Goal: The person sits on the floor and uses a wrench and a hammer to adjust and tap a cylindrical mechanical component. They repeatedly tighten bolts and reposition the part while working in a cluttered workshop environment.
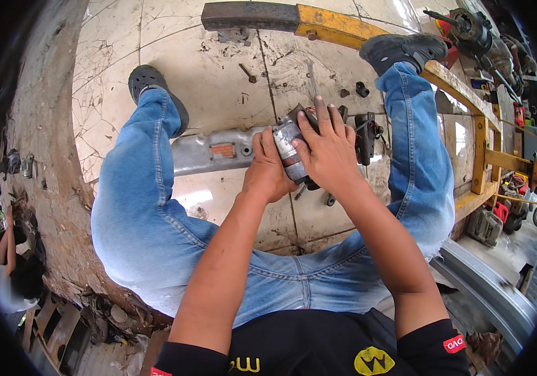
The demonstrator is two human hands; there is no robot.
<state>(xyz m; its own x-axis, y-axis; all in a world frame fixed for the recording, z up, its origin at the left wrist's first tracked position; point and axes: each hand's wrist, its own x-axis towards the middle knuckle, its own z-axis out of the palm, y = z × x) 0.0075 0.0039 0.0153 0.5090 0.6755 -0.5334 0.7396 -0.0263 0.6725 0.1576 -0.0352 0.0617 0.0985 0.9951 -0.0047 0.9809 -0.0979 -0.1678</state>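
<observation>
A cylindrical silver and dark metal motor (289, 145), much like a starter motor, is held between my legs above the tiles. My left hand (267, 170) is closed round its left and lower side. My right hand (327, 147) presses on its right side, thumb on the silver casing and fingers stretched over the dark end, covering much of it. Just left of the motor lies a long silver metal cover (202, 152) with a reddish rectangular patch. Black metal parts (366, 135) lie right of my right hand. Beyond my fingertips is a wrench (311, 76).
A bolt (247, 73) and a small black part (361, 89) lie on the tiled floor (206, 81). A yellow steel frame (337, 28) runs along the far and right sides. Machine parts (472, 31) crowd the far right. Another person's arm (10, 241) shows at far left.
</observation>
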